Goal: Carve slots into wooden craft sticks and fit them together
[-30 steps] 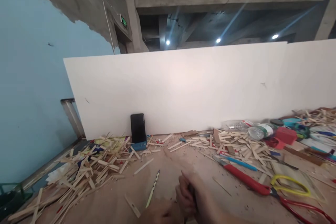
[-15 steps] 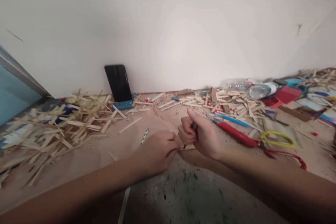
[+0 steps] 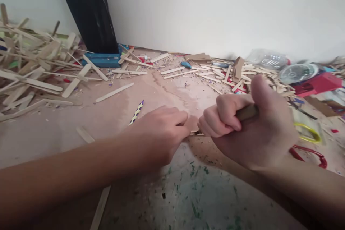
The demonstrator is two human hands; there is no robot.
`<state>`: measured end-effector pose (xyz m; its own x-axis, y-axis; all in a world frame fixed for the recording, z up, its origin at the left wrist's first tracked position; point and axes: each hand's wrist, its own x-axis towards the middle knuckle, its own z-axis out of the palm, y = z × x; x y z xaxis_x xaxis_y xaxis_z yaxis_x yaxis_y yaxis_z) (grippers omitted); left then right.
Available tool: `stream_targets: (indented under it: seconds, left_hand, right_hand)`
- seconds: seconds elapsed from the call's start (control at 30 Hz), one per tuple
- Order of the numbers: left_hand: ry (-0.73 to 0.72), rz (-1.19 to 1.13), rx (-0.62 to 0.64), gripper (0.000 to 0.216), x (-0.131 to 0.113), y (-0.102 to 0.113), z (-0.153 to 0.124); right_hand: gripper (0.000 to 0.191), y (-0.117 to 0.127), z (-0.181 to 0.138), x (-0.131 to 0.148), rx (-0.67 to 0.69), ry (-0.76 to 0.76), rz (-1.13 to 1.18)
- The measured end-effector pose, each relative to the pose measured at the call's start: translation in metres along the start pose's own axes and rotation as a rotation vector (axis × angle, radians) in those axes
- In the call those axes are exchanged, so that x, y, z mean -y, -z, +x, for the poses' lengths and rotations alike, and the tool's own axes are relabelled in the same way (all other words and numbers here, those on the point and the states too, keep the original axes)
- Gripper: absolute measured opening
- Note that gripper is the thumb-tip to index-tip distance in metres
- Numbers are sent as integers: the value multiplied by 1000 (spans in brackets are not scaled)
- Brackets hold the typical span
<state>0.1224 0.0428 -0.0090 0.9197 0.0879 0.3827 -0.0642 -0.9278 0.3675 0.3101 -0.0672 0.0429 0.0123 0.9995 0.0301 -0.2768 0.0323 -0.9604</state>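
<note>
1. Head view, surface: stretching across the middle, a pinkish-brown tabletop (image 3: 151, 88), dusty, with crumbs; a grey, green-flecked area (image 3: 196, 190) nearer the person, can't tell if floor.
2. Room: white panel (image 3: 194, 10) stands behind. Black phone (image 3: 90, 14) leans in a blue stand (image 3: 104, 60), craft-stick heap (image 3: 29, 64) to its left. Smaller stick pile (image 3: 223, 73) at right, beside clear bottles (image 3: 298, 73) and a red block (image 3: 316, 83).
3. Right hand (image 3: 248, 129): fist clenched round a brown handle (image 3: 247, 112), thumb up.
4. Left hand (image 3: 164, 129): fingers bent at a flat wooden piece (image 3: 193, 124), which lies between both hands; can't tell if pinched or only pressed.
5. Hidden/cut off: handle's working end, under right fist; phone top, out of frame; spotted pencil (image 3: 136, 112), lower part behind left hand; yellow loop (image 3: 309, 132) and red handle (image 3: 318, 154), partly behind right hand. Bottle labels unreadable.
</note>
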Motion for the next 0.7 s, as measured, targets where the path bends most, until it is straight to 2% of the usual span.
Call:
stream_targets:
  seconds: [0.17, 0.33, 0.5, 0.7]
  left_hand:
    - [-12, 44, -8, 33, -2, 3, 2]
    - [33, 0, 32, 31, -1, 1, 2]
    - [28, -29, 16, 29, -2, 1, 2]
    - [23, -18, 3, 35, -1, 1, 1]
  right_hand:
    - [75, 4, -2, 6, 31, -55, -28]
    - [83, 1, 1, 13, -64, -76, -96]
    - [87, 0, 7, 14, -39, -97, -170]
    - [99, -16, 7, 15, -81, -103, -232]
